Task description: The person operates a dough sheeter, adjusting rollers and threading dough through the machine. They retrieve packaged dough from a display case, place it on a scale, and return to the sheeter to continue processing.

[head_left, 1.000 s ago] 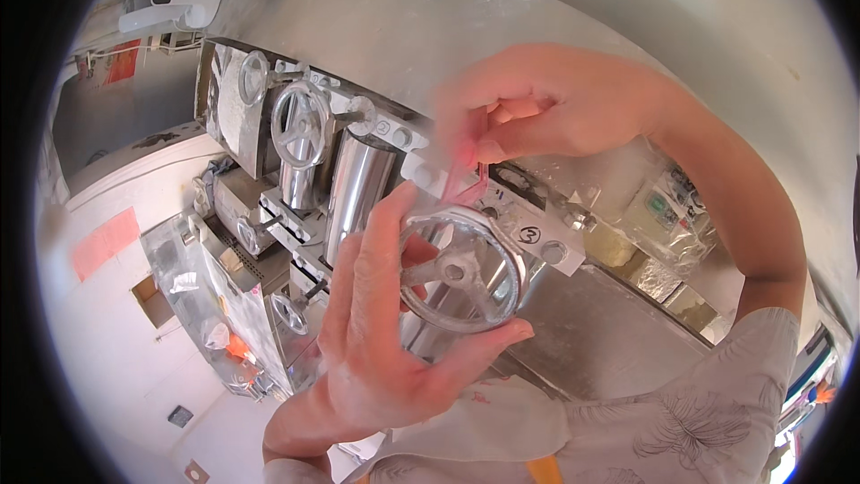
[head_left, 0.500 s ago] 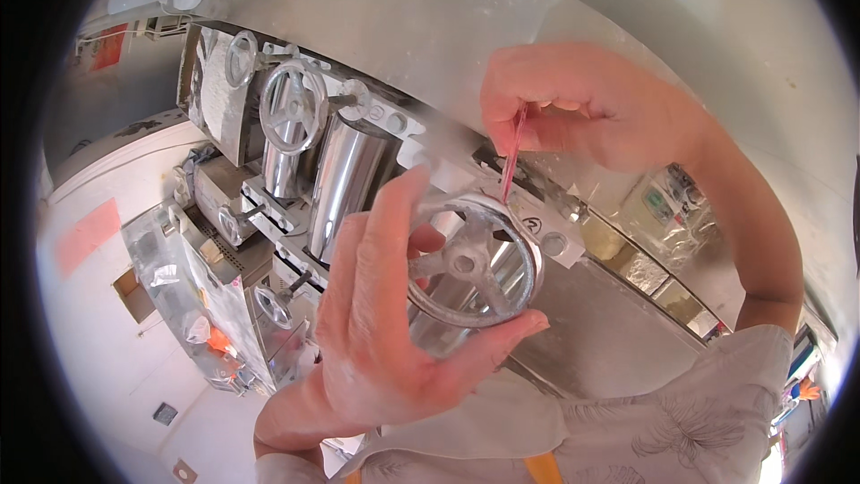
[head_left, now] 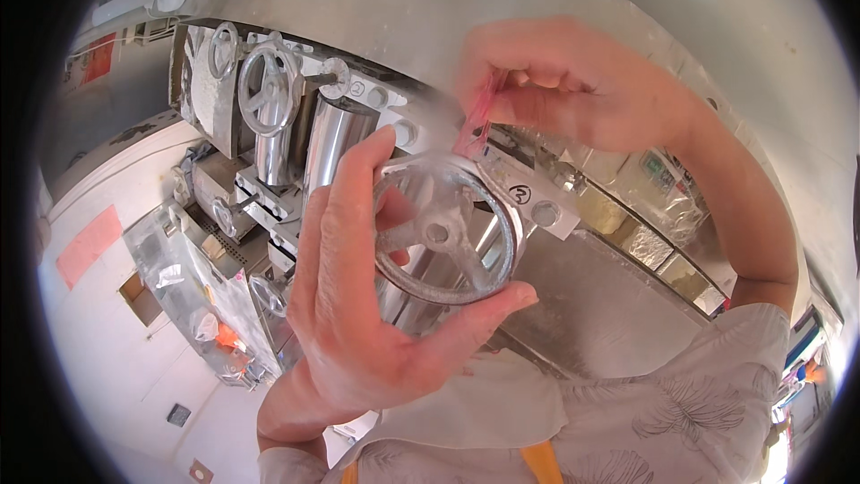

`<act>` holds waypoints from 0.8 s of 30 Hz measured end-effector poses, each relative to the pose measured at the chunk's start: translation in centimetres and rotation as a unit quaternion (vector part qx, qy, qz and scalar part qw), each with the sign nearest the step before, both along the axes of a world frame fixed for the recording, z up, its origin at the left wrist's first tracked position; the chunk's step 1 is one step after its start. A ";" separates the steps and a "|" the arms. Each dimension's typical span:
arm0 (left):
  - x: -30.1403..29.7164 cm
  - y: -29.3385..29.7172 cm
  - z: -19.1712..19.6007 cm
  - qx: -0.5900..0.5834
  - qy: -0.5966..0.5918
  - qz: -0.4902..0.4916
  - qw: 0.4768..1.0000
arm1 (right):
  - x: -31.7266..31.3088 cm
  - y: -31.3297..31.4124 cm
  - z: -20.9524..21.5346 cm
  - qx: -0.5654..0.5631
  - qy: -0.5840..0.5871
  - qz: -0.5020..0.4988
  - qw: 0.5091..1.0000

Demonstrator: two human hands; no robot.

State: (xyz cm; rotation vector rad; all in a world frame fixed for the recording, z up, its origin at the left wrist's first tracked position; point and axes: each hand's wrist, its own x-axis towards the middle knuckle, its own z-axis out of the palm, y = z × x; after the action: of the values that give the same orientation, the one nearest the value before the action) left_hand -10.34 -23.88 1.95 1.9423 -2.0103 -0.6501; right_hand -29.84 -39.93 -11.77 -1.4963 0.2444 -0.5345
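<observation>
1. Up and left of the left hand (head_left: 354, 332), a second wheel (head_left: 270, 85) is sitting on its shaft, so it is needing no support from fingers.
2. Just past the left fingers, a shiny roller (head_left: 333, 148) is showing, untouched.
3. The left hand is curving half-closed around the front wheel (head_left: 438, 233): fingers are lying at its left side, the thumb is passing under its lower rim. This hold is probably steadying the wheel.
4. Above this grip, a pink band (head_left: 478, 128) is stretching from the wheel's top edge to the right hand (head_left: 573, 94); its lower end is too blurred to tell the attachment.
5. Right of the wheel, a white block (head_left: 548, 211) is standing free of both hands.
6. The right hand is pinching the band with fingers tightly bent, perhaps because it is so thin.
</observation>
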 end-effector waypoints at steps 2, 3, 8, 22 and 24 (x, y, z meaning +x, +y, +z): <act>0.1 0.2 -0.3 -0.008 0.006 -0.001 1.000 | 0.0 0.1 -0.1 0.014 -0.001 0.002 1.000; 0.1 0.2 -0.3 -0.010 0.004 -0.003 1.000 | 0.0 0.1 -0.2 0.020 -0.001 0.002 1.000; -0.1 0.3 0.1 0.006 -0.005 0.008 1.000 | -0.3 -0.2 0.0 -0.006 -0.002 0.016 1.000; -0.1 0.3 -0.2 0.004 0.012 -0.006 1.000 | 0.2 -0.4 -0.8 -0.096 -0.052 -0.005 0.994; 0.0 0.3 -0.1 0.006 0.013 -0.006 1.000 | 0.4 -0.4 -1.0 -0.108 -0.063 -0.009 0.992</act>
State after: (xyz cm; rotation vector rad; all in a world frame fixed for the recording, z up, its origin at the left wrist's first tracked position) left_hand -10.36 -23.57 1.81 1.9203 -2.0071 -0.6884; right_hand -29.42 -40.36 -12.73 -1.6636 0.1027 -0.6847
